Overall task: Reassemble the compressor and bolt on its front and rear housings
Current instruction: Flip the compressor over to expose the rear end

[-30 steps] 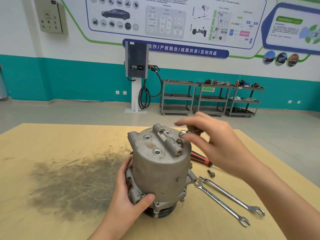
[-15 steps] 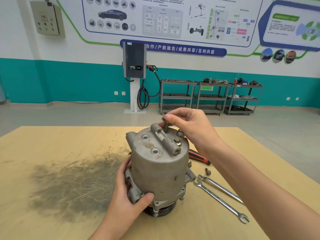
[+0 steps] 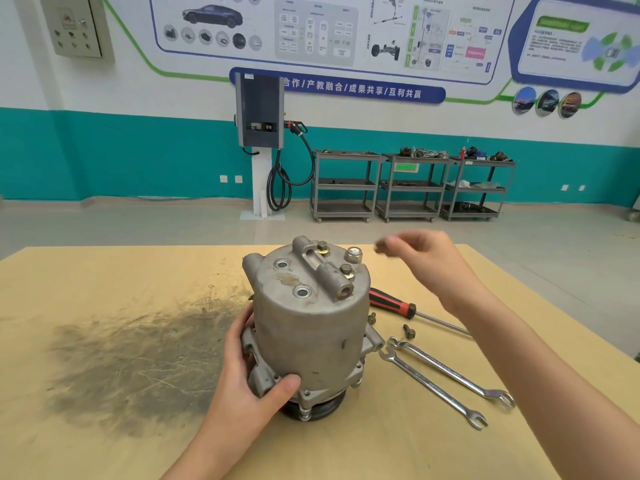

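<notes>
The grey compressor (image 3: pixel 311 327) stands upright on the wooden table (image 3: pixel 104 278), pulley end down. My left hand (image 3: pixel 249 372) grips its lower left flange, thumb in front. On the top housing one bolt (image 3: pixel 322 247) sits at the far end of the raised port block and another bolt (image 3: pixel 346 270) nearer me. Two round holes (image 3: pixel 281 264) on the top face are open. My right hand (image 3: pixel 426 261) hovers to the right of the top, off the compressor. Its curled fingertips pinch a small dark piece (image 3: pixel 382 245), too blurred to identify.
Right of the compressor lie a red-handled screwdriver (image 3: pixel 391 303), two loose bolts (image 3: pixel 408 330) and two combination wrenches (image 3: pixel 433 386). A dark smudge (image 3: pixel 131 358) covers the table's left half. Beyond the far table edge stand a charging post and grey shelf carts.
My right hand set a bolt into the far end of the port block, then pulled away to the right. My left hand kept its grip on the compressor.
</notes>
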Demonstrator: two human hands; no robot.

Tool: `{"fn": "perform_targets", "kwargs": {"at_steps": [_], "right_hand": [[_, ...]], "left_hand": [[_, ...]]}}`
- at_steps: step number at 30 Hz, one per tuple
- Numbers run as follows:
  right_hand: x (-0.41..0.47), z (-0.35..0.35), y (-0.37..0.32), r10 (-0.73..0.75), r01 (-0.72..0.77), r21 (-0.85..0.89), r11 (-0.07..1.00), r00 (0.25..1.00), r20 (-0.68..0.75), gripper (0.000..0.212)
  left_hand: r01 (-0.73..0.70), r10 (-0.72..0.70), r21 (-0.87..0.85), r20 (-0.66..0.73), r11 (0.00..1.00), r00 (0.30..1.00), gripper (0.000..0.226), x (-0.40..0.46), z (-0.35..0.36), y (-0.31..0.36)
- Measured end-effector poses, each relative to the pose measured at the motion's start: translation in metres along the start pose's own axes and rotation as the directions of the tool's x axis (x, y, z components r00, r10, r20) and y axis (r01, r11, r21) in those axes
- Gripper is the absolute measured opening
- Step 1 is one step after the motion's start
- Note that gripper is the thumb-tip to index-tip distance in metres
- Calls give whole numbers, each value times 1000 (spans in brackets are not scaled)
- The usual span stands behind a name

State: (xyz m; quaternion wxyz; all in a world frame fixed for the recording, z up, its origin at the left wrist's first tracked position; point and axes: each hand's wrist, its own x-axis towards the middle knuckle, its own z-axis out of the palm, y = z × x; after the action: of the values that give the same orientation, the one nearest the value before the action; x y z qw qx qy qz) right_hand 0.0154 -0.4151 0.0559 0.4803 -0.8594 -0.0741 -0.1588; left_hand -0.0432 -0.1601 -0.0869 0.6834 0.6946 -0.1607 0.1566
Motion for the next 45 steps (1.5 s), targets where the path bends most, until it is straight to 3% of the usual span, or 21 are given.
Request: {"fn": "perform_targets", "kwargs": {"at_steps": [2, 4, 9, 15, 17, 20, 21, 23, 25, 28, 31, 34, 36, 45], "right_hand": [[-1, -7, 40, 141, -113, -383, 917, 989, 43, 19], [-6, -8, 78, 298, -198, -620, 760, 953, 60, 21], [-19, 10, 123, 414, -244, -802, 545, 910, 4, 44], [-15, 22, 123, 360, -247, -776, 581, 933, -27, 29], [-15, 21, 107, 295, -241, -688, 685, 955, -41, 24], [-15, 13, 55, 87, -99, -259, 961, 995, -55, 8], [-17, 10, 30, 7, -11, -88, 996, 999, -53, 6], [-24, 4, -22, -188, 186, 170, 968, 982, -7, 11], [-28, 5, -65, -369, 343, 245, 907, 927, 65, 14], [-24, 20, -102, -513, 523, -21, 852, 841, 172, 17], [-18, 38, -117, -581, 660, -360, 660, 752, 312, 17], [-13, 48, -118, -556, 677, -534, 506, 730, 398, 15], [-11, 50, -118, -547, 668, -560, 491, 736, 399, 15], [-11, 47, -119, -472, 636, -436, 636, 768, 432, 14]], "left_hand": [[-3, 3, -4, 2, 1000, 1000, 91, 0, 0, -2], [-6, 6, -10, 5, 1000, 1000, 90, 0, 0, -2], [-5, 5, -15, -2, 1000, 1000, 88, 1, 0, -1], [-3, 3, -27, 0, 1000, 1000, 107, 3, 1, 1], [-4, 4, -13, -5, 1000, 1000, 108, 3, 1, 1], [-7, 7, -15, -5, 1000, 1000, 98, 1, 1, 1], [8, -8, -25, 2, 1000, 1000, 95, 0, 1, 2], [25, -25, -33, 11, 999, 1000, 91, -2, 1, 5], [9, -9, -22, 8, 1000, 1000, 96, -2, 1, 7], [27, -26, -24, 12, 999, 1000, 99, -2, 1, 8], [25, -25, -21, 1, 999, 1000, 102, -1, 0, 7], [44, -44, -15, 1, 999, 999, 92, 0, 1, 8], [41, -41, -15, 3, 999, 999, 91, 0, 1, 8], [48, -47, -16, 10, 999, 999, 98, -1, 1, 6]]}}
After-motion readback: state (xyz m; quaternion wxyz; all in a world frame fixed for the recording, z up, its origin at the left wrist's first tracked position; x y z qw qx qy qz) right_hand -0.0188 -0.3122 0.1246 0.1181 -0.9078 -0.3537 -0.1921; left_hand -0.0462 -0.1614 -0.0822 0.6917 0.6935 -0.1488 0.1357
